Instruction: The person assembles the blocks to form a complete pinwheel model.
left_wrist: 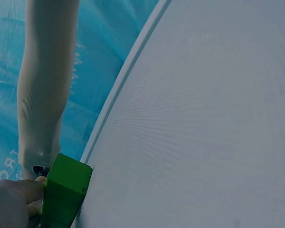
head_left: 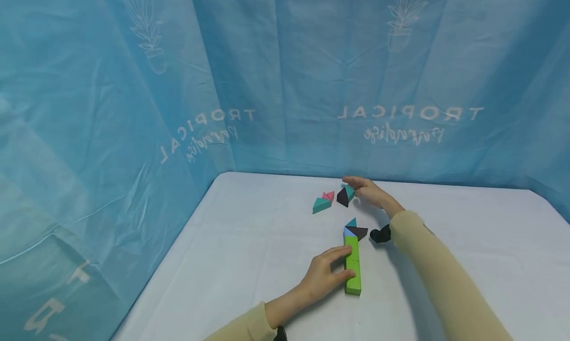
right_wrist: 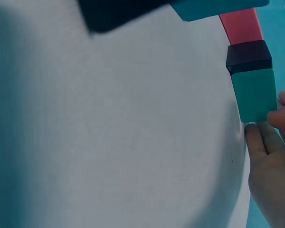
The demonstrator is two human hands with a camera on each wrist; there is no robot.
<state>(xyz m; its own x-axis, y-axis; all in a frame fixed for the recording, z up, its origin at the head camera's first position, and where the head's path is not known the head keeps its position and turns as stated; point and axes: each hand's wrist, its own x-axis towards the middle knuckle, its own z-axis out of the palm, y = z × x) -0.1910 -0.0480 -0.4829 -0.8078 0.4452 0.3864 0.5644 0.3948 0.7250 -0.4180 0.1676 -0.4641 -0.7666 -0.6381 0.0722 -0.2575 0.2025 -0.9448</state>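
Note:
My left hand (head_left: 320, 274) lies beside two bright green blocks (head_left: 353, 267) set end to end, its index fingertip and thumb touching them from the left. In the left wrist view a green block (left_wrist: 64, 190) stands against those fingers. My right hand (head_left: 374, 193) reaches to the far side of the table, with thumb and straight fingers at a teal block (head_left: 350, 190). Against that block sits a black block (head_left: 342, 197); in the right wrist view the thumb touches the teal face (right_wrist: 254, 95). At the green blocks' far end are a blue triangle (head_left: 349, 232), a dark triangle (head_left: 359, 232) and a teal triangle (head_left: 352, 222).
Left of my right hand stand pink pieces (head_left: 328, 196) and another teal block (head_left: 321, 205). A black device (head_left: 380, 234) is on the right wrist. Blue printed curtains (head_left: 294, 83) hang behind and beside the white table (head_left: 249, 232).

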